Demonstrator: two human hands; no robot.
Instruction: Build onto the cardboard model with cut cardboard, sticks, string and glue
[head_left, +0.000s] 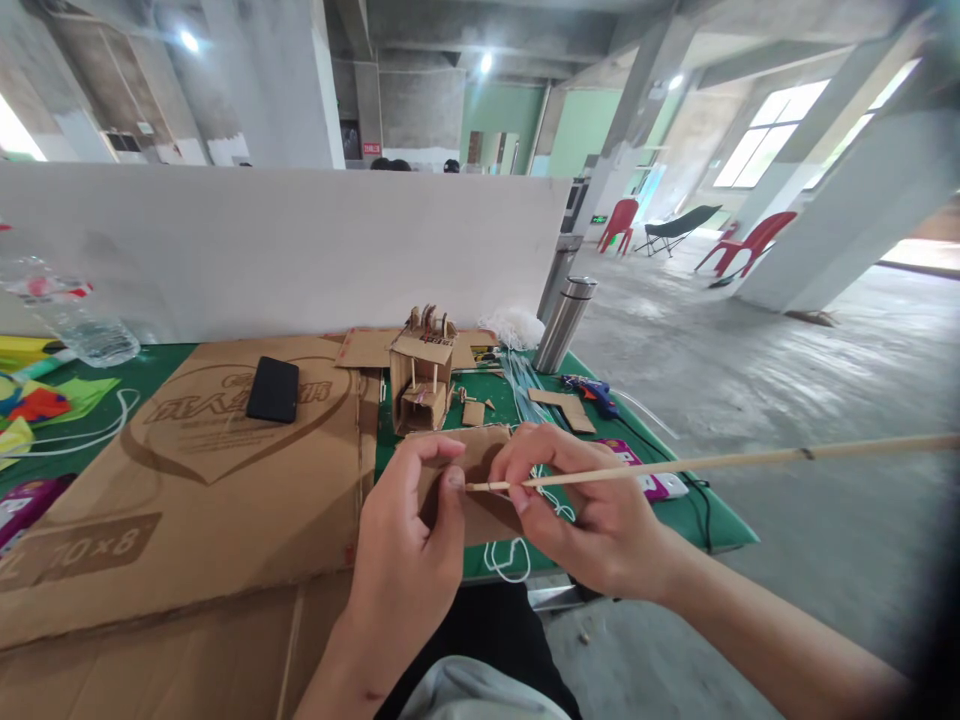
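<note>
My left hand [409,530] grips a small piece of brown cardboard [480,470] just above the table's front edge. My right hand [592,510] pinches a long thin wooden stick [735,460] near its left tip, and the stick runs far out to the right. The stick's tip touches my left thumb and the cardboard. A white string [510,555] hangs in loops below my hands. Behind them stands a small cardboard model [421,375] with thin sticks in it.
A large flat cardboard sheet [180,500] with a black phone [273,389] covers the green table [720,525]. A steel flask [564,322], a blue glue gun [592,392], cardboard scraps and a plastic bottle [75,320] lie about. A white partition [300,245] stands behind.
</note>
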